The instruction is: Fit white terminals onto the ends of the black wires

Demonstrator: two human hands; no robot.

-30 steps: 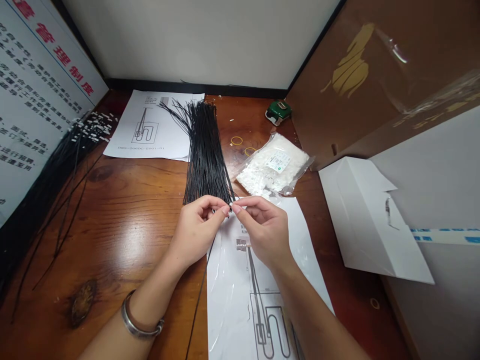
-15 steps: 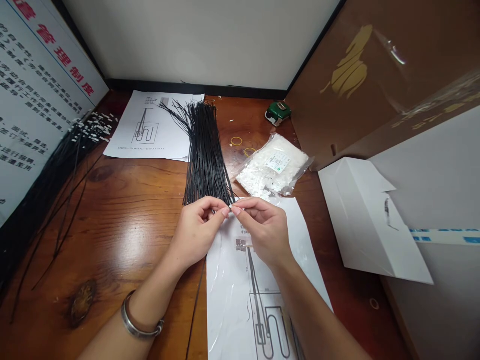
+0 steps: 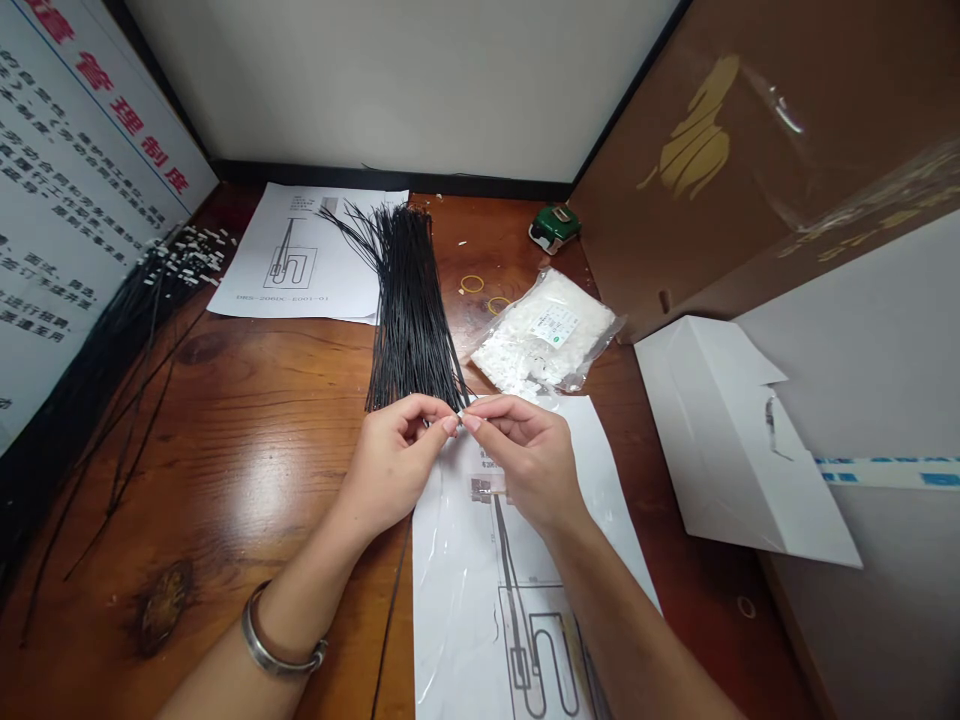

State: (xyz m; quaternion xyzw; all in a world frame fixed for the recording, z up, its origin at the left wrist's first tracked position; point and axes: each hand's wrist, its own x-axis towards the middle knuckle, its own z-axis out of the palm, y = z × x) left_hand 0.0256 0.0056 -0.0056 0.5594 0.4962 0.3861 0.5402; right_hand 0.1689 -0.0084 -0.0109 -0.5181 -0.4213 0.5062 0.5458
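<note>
My left hand (image 3: 401, 455) and my right hand (image 3: 529, 455) meet fingertip to fingertip above the top of a printed drawing sheet (image 3: 450, 600). Thumb and forefinger of the left pinch the end of a black wire (image 3: 391, 620), whose length trails down under the wrist toward the near edge. A small white connector (image 3: 463, 413) shows between the fingertips, pinched by my right hand; the fingers cover most of it. Just beyond the hands lies a thick bundle of black wires (image 3: 411, 310). Beside it is a clear bag of white connectors (image 3: 547, 330).
Black wires with white ends (image 3: 184, 255) lie along the left board. A second drawing sheet (image 3: 247, 270) is at the back left. A green tape measure (image 3: 555, 228), yellow rubber bands (image 3: 472, 284), a brown box (image 3: 675, 150) and a folded white card (image 3: 720, 430) stand around the right.
</note>
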